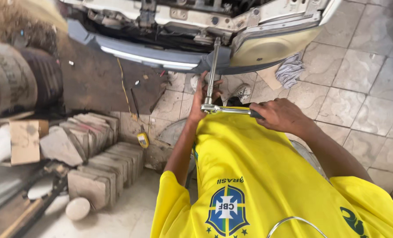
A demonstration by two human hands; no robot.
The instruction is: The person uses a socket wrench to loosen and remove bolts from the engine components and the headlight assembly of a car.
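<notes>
The ratchet, bright smooth steel, lies level below the car front, handle pointing right. Its long extension bar rises from the head into the bumper. The right hand is clamped on the handle; the left hand is curled round the bar's base. Grey paving blocks are stacked on the floor at left.

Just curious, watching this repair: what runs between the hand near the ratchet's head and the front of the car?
A long metal extension bar runs from the ratchet head, by the left hand, up to the car's front; the head view shows it.
</notes>
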